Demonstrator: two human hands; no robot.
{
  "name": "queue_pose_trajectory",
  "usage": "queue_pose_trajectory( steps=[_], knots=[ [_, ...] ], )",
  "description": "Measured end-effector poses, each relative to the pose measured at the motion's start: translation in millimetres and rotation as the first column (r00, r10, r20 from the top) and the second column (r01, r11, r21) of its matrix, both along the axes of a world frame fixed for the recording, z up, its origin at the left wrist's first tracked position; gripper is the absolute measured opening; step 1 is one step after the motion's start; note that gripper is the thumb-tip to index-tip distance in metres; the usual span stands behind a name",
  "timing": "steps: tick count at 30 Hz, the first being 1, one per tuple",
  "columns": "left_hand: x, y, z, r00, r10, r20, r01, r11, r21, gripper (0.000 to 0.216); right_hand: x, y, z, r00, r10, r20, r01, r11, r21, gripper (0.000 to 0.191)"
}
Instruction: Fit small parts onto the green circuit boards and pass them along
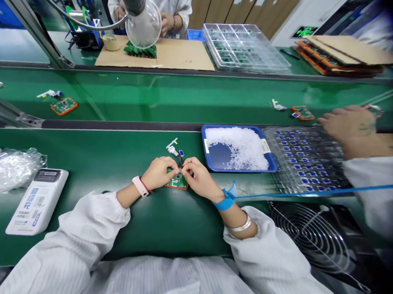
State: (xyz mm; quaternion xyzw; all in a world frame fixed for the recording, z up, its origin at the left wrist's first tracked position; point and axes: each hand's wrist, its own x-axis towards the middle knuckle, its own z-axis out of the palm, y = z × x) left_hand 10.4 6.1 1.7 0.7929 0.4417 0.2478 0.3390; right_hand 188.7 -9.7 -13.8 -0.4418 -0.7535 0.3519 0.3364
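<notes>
A green circuit board [177, 182] with an orange edge lies on the bench in front of me. Both hands meet over its upper part. The fingertips of my left hand [160, 171] are pinched together at the board's top edge. My right hand [200, 178] pinches from the other side, its fingertips almost touching the left ones. Whatever sits between the fingers is too small and covered to name. Just beyond them, thin dark wires run to a small blue-faced module [181, 153] and a white connector piece [173, 149].
A blue tray [224, 166] of small white pieces stands to the right, beside a clear blister tray [280, 177] of blue parts. A co-worker's hand [350, 123] reaches over the belt [181, 101], which carries more boards. A white power bank-like box [37, 201] lies left; a fan [309, 233] sits lower right.
</notes>
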Motion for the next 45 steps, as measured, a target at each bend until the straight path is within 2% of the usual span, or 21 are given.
queue_pose_trajectory(
  steps=[5, 10, 11, 13, 15, 17, 20, 23, 30, 32, 34, 36, 38, 41, 45],
  knots=[
    [2.0, 2.3, 2.9, 1.0, 0.021, -0.007, -0.021, 0.999, -0.03, 0.012, -4.4, 1.1, 0.6, 0.999, -0.009, 0.041, 0.01, 1.0, -0.018, 0.016],
    [-3.2, -2.8, 2.4, 1.0, 0.02, -0.005, -0.02, 1.0, 0.012, 0.006, 3.0, 5.6, 19.5, 0.999, -0.033, 0.037, 0.033, 0.999, 0.007, 0.015],
    [-5.8, -4.4, 1.7, 1.0, -0.003, -0.031, 0.004, 0.999, 0.038, 0.01, 10.7, 10.8, 23.5, 0.997, -0.067, 0.026, 0.066, 0.997, 0.044, 0.014],
    [-11.4, -7.1, 0.2, 0.99, -0.094, -0.105, 0.104, 0.99, 0.097, 0.037, 32.5, 26.6, 27.7, 0.98, -0.197, 0.015, 0.193, 0.971, 0.143, 0.012],
    [-15.4, -8.8, -1.4, 0.965, -0.185, -0.186, 0.213, 0.966, 0.146, 0.061, 57.8, 46.0, 24.5, 0.921, -0.385, 0.057, 0.365, 0.906, 0.214, 0.013],
    [-15.9, -9.5, -2.9, 0.949, -0.192, -0.249, 0.24, 0.953, 0.183, 0.064, 78.2, 63.3, 15.6, 0.87, -0.466, 0.162, 0.427, 0.875, 0.228, 0.016],
    [-11.3, -9.4, -4.2, 0.945, -0.122, -0.304, 0.189, 0.961, 0.201, 0.059, 90.3, 77.4, 0.5, 0.86, -0.442, 0.254, 0.392, 0.892, 0.225, 0.016],
    [-6.9, -9.1, -4.9, 0.944, -0.088, -0.319, 0.16, 0.965, 0.207, 0.06, 87.7, 79.6, -8.3, 0.857, -0.443, 0.265, 0.384, 0.89, 0.247, 0.012],
    [-9.0, -8.1, -4.5, 0.958, -0.097, -0.268, 0.149, 0.972, 0.182, 0.059, 88.9, 79.4, -8.2, 0.877, -0.38, 0.294, 0.316, 0.917, 0.243, 0.014],
    [-8.9, -6.6, -3.2, 0.977, -0.09, -0.193, 0.121, 0.98, 0.158, 0.058, 83.5, 73.2, -1.9, 0.888, -0.373, 0.268, 0.312, 0.918, 0.243, 0.014],
    [-7.2, -4.4, -1.8, 0.998, -0.041, -0.043, 0.047, 0.99, 0.135, 0.046, 70.5, 60.0, 6.8, 0.917, -0.344, 0.2, 0.292, 0.923, 0.25, 0.013],
    [-4.2, -1.7, -0.8, 0.993, 0.018, 0.12, -0.031, 0.993, 0.11, 0.026, 51.5, 41.4, 14.9, 0.956, -0.271, 0.112, 0.237, 0.939, 0.249, 0.012],
    [-0.9, 0.7, -0.4, 0.976, 0.047, 0.212, -0.066, 0.994, 0.084, 0.014, 31.2, 22.4, 19.6, 0.983, -0.171, 0.067, 0.154, 0.965, 0.211, 0.012],
    [2.4, 2.7, -0.3, 0.975, 0.047, 0.218, -0.057, 0.998, 0.041, 0.012, 8.7, 4.0, 18.6, 0.996, -0.086, 0.016, 0.083, 0.987, 0.137, 0.013],
    [2.6, 3.4, -1.2, 0.985, 0.059, 0.163, -0.061, 0.998, 0.005, 0.01, 0.5, 0.8, 11.8, 0.999, -0.048, -0.024, 0.05, 0.996, 0.08, 0.013]
  ],
)
